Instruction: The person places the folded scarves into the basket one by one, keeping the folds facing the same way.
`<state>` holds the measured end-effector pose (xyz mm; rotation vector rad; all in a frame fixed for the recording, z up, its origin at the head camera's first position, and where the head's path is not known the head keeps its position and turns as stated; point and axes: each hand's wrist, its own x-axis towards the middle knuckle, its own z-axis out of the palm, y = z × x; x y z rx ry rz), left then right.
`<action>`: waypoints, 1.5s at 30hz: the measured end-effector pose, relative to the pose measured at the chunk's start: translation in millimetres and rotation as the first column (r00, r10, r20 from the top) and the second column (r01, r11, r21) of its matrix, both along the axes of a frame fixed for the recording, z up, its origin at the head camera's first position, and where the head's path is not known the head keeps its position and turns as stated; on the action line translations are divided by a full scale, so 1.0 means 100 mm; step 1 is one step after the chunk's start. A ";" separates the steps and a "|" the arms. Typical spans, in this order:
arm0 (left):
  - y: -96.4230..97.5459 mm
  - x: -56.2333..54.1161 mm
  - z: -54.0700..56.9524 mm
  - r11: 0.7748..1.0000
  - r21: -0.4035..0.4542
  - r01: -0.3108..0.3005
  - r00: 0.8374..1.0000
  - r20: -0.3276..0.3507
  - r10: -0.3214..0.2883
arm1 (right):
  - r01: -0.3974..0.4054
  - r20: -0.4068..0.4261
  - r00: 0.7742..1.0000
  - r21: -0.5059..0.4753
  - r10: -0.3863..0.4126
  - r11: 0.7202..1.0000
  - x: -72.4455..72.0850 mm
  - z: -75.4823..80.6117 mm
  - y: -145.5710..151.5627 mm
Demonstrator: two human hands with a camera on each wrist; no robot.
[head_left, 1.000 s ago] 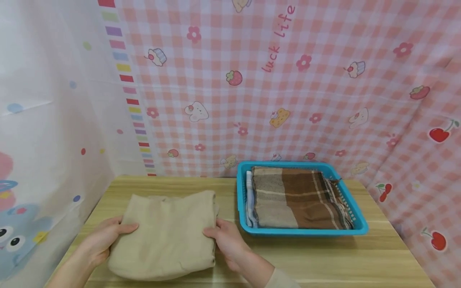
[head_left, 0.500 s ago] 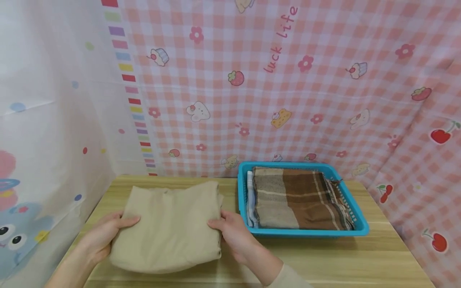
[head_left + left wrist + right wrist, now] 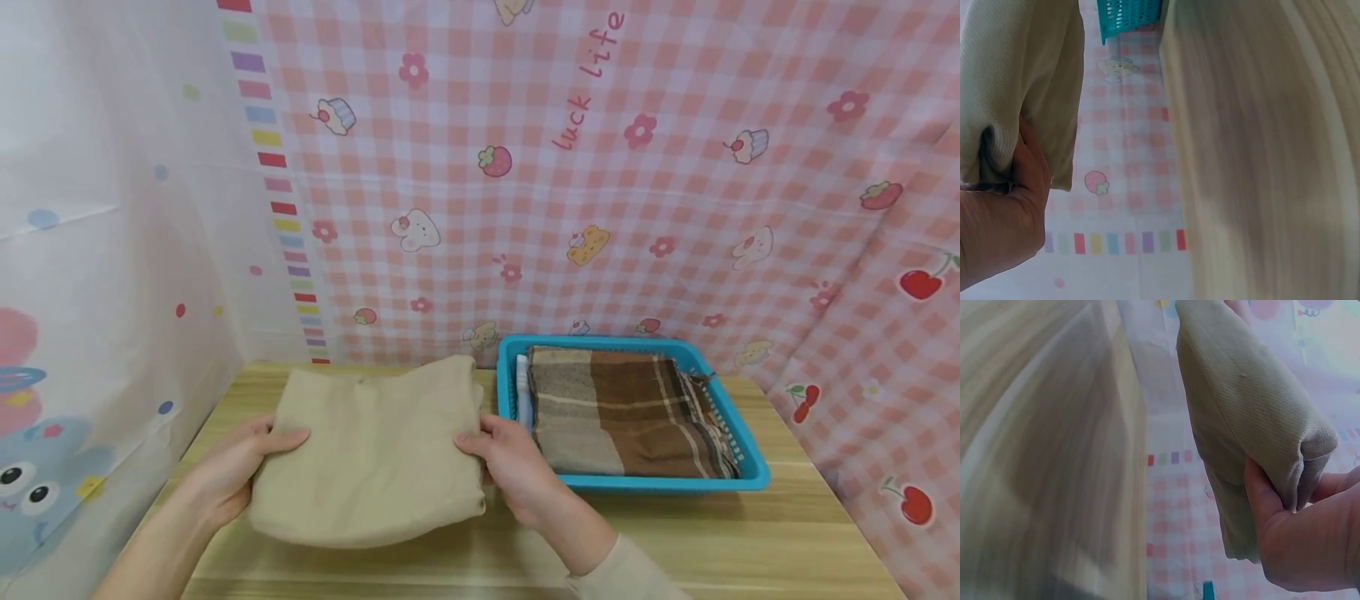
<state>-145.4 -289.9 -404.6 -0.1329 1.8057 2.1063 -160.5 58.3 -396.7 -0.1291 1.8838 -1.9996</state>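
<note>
A folded beige piece of cloth (image 3: 375, 454), perhaps a garment, is held up between both hands at the left of the table. My left hand (image 3: 238, 467) grips its left side, thumb on top and fingers underneath. On the opposite side my right hand (image 3: 517, 467) pinches the cloth's edge the same way. The right wrist view shows the thick folded layers of the cloth (image 3: 1254, 406) raised off the wooden tabletop. In the left wrist view the left hand (image 3: 1025, 200) is curled round a fold; its other fingers are hidden.
To the right stands a blue plastic basket (image 3: 652, 483), close to the right hand. Inside lie a folded brown plaid cloth (image 3: 637, 412) and a light blue item (image 3: 523, 392) along the left wall. Patterned curtains (image 3: 570, 192) enclose the wooden table (image 3: 675, 542) at the back and sides.
Both hands have lifted the folded beige cloth and carried it away from me and slightly right, nearer the basket. The grip looks the same. The basket and its contents stay put.
</note>
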 end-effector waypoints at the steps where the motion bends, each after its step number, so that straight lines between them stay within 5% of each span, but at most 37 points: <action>1: 0.02 -0.01 0.01 1.000 0.004 0.005 1.000 -0.009 -0.005 | 0.000 -0.004 1.000 -0.002 0.000 1.000 -0.01 0.01 0.02; 19: 0.45 -0.20 0.16 0.999 -0.002 0.036 0.998 -0.056 -0.037 | 0.038 -0.058 0.998 0.022 -0.037 0.999 -0.14 0.07 0.47; 45: 1.00 -0.38 0.20 0.996 0.094 0.009 0.995 -0.098 0.000 | 0.073 -0.039 0.997 -0.010 -0.073 0.997 -0.27 0.16 1.08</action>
